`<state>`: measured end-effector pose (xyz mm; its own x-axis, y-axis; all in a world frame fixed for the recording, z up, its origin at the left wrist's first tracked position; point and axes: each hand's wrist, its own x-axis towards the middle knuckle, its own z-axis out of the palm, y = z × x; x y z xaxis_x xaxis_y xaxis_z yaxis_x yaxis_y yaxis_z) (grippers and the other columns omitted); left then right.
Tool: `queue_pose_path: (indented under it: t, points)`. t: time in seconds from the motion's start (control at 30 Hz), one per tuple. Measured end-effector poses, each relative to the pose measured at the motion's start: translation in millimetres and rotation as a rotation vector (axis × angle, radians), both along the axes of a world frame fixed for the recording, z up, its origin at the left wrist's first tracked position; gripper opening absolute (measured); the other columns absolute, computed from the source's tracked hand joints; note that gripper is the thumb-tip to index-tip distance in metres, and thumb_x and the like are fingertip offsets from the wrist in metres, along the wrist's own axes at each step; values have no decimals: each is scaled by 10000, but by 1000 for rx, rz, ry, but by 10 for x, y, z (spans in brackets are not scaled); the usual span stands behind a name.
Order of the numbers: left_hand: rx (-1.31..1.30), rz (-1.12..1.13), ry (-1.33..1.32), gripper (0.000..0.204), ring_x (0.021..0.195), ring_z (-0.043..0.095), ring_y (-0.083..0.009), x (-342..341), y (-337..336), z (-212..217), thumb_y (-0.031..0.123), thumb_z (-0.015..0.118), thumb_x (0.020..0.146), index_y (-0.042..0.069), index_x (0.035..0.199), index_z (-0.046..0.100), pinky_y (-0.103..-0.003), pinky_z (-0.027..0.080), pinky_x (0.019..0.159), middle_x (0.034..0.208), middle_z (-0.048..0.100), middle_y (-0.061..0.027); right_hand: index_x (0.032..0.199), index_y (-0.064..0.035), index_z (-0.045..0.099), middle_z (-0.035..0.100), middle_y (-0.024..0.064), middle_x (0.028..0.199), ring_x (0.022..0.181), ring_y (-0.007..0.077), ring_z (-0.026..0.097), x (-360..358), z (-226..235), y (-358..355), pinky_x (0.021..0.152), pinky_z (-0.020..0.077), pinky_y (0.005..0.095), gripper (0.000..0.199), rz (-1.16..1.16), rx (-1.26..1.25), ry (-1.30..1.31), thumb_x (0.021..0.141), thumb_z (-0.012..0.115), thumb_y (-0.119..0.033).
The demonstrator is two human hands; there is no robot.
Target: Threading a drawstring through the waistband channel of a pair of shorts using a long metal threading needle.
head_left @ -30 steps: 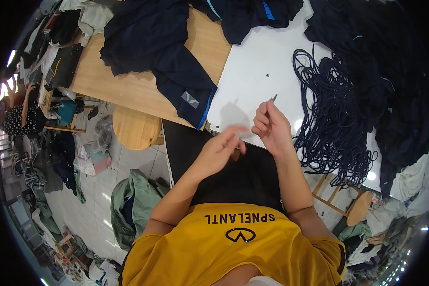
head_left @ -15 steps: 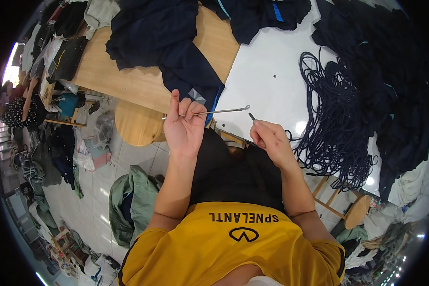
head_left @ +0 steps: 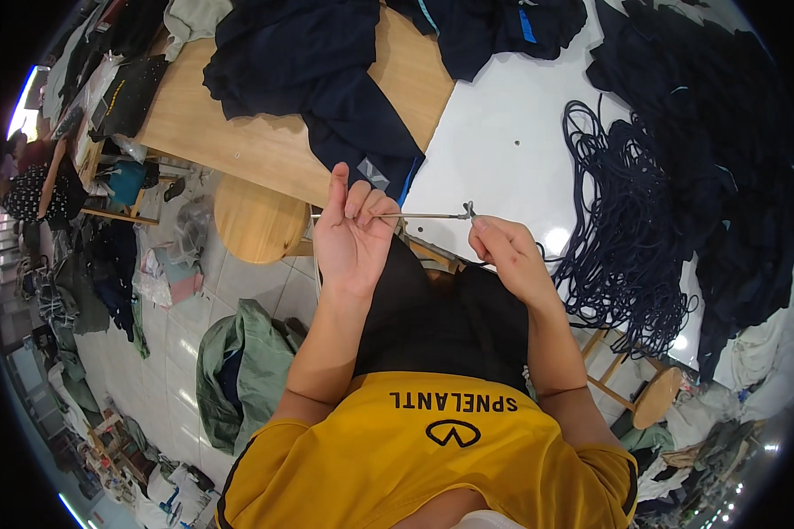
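Note:
In my left hand (head_left: 355, 247), a thin metal rod with a small loop at its far end (head_left: 428, 215) is pinched by curled fingers, while the index finger points up. It lies level, its loop toward the right. My right hand (head_left: 513, 256) pinches the tip of a dark cord between thumb and fingers, right at the loop. Cord and loop meet there; I cannot tell whether the cord passes through. Just beyond my left hand, a navy garment (head_left: 348, 119) hangs over the table edge. A tangled heap of navy cord (head_left: 622, 220) lies right of my right hand.
A wooden table (head_left: 238, 150) adjoins a white tabletop (head_left: 494, 115). More dark fabric (head_left: 723, 159) is piled at the right. Two wooden stools (head_left: 260, 220) stand below the table edges. Green cloth (head_left: 247, 370) lies on the tiled floor at left. Another person (head_left: 44, 189) is at far left.
The gap between rod and cord tip has closed: the rod's loop and the cord end now meet at my right fingertips. The view has shifted slightly.

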<state>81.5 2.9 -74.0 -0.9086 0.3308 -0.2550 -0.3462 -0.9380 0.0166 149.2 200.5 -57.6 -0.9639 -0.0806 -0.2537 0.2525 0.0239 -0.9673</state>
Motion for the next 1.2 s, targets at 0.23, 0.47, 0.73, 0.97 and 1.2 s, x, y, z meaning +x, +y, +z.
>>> queue_pose_path:
  t: [0.23, 0.47, 0.73, 0.97, 1.2]
  points:
    - [-152, 33, 64, 187, 569, 284, -90, 26, 33, 99, 217, 356, 1031, 137, 1086, 515, -232, 330, 628, 622, 286, 26, 814, -18, 489, 403, -2, 622, 588, 81, 363, -75, -21, -44, 557, 318, 237, 381, 45, 102, 33, 1022, 375, -315]
    - [-255, -11, 164, 212, 574, 277, -86, 126, 134, 127, 250, 344, 1032, 154, 1123, 510, -230, 301, 606, 617, 266, 35, 891, -6, 536, 536, 42, 724, 691, 118, 490, -161, -87, -41, 664, 402, 261, 214, -116, 105, 97, 983, 412, -154]
    - [-330, -26, 277, 203, 571, 273, -89, 5, 222, 173, 269, 318, 1036, 181, 1135, 472, -253, 294, 619, 606, 285, 38, 1418, 61, 229, 339, 209, 1414, 1329, 336, 290, -222, -92, 79, 1096, 206, 406, 778, -326, 781, 587, 805, 671, -125]
    - [-1781, 191, 1298, 568, 1182, 468, -254, -1188, 107, 14, 294, 690, 819, 64, 1293, 477, -351, 357, 1006, 1259, 511, -95, 987, -47, 576, 367, -61, 641, 533, 11, 284, -106, -148, 148, 461, 218, 188, 223, -454, 84, 87, 1001, 447, -228]
    - [-2966, 151, 839, 470, 899, 641, -307, -2297, -864, -174, 267, 708, 728, 63, 1139, 603, -475, 427, 934, 976, 661, -128, 1043, -68, 562, 504, -40, 739, 556, 30, 400, 252, -191, 1022, 471, 305, 175, 171, -963, -100, 198, 996, 475, -207]
